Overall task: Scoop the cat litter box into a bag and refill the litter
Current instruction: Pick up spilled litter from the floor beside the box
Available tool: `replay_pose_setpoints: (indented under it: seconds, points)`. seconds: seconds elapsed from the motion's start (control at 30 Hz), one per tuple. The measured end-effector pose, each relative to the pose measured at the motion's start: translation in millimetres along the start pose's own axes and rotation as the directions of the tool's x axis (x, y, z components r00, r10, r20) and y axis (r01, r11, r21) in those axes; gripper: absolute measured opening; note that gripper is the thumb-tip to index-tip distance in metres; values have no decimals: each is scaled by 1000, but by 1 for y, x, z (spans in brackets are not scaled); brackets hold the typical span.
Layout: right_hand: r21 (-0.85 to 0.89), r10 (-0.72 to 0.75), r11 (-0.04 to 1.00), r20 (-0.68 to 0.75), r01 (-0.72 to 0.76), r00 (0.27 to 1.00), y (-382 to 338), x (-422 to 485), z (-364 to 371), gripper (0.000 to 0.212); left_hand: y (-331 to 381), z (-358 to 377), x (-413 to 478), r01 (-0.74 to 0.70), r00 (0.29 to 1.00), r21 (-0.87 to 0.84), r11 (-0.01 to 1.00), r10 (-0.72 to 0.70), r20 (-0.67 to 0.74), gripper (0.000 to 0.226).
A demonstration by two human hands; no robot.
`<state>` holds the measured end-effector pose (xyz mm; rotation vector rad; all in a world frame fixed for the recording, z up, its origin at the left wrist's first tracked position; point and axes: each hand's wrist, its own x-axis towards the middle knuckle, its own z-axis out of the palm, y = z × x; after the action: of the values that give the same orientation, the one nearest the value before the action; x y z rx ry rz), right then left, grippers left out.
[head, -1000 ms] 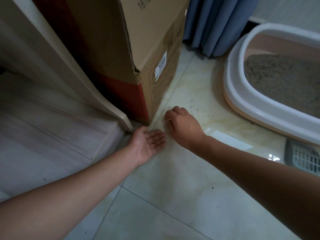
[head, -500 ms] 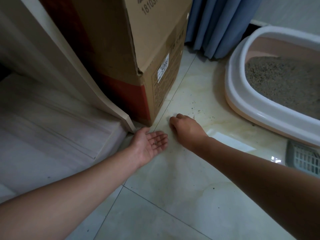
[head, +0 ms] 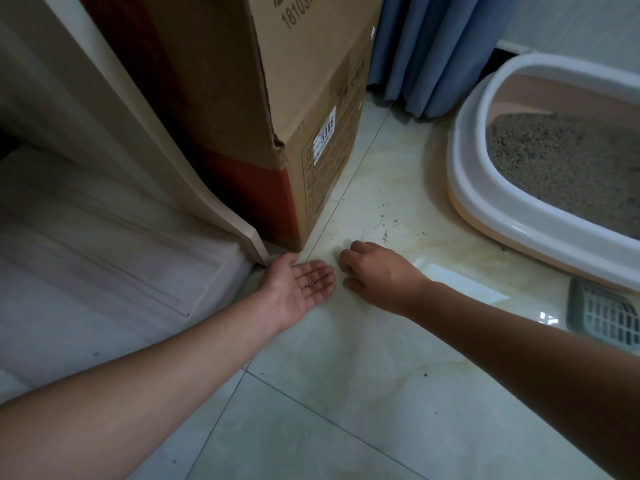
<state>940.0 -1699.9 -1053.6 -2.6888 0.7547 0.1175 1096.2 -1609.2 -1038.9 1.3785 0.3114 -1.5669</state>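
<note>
Fingers flat, palm up: hold left hand (head: 294, 292) level at mid-frame under its few litter grains (head: 309, 283). Just right, right hand (head: 375, 273) curled knuckles-up on the tile (head: 346, 362); whether pinching anything, cannot tell. Pick outward through scattered specks (head: 385, 234) toward litter box (head: 465, 178), right edge.

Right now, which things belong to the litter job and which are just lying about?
Job: litter box, litter, scoop, spilled grains, few grains in left hand.
Lying about: cardboard box, curtain.
</note>
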Motion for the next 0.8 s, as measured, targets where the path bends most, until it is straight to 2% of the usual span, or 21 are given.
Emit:
replay_pose_setpoints:
  seconds: [0.1, 0.2, 0.3, 0.4, 0.47, 0.6, 0.73, 0.8]
  points:
    - [0, -5, 1000, -22, 5, 1000, 2, -3, 3, 2, -1, 0, 1, -4, 1000, 3, 1000, 4, -3, 45]
    - [-5, 2, 1000, -57, -3, 998, 6, -8, 5, 5, -2, 0, 2, -3, 1000, 3, 1000, 3, -9, 45]
    - [-22, 53, 998, -107, -56, 993, 11, -16, 4, 24, -2, -1, 2, -3, 1000, 2, 1000, 3, -8, 45]
    - [-36, 106, 994, 3, -106, 994, 13, -19, 1, 41, -1, 0, 1, 0, 1000, -2, 1000, 0, -4, 45]
    - [-30, 95, 995, 33, -94, 995, 12, -19, -1, 34, -1, 2, 0, -3, 1000, -2, 1000, 3, -4, 45]
    - [-2, 95, 995, 26, -95, 995, 10, -21, 0, 5, -2, 5, 0, -6, 1000, 0, 1000, 6, -9, 44]
    - [-20, 128, 992, 32, -128, 991, 9, -19, 2, 10, -2, 6, 2, -11, 1000, 3, 1000, 11, -11, 44]
    - [69, 144, 988, -39, -141, 989, 9, -21, -2, 10, -3, 6, 2, -12, 1000, 9, 1000, 12, -5, 45]
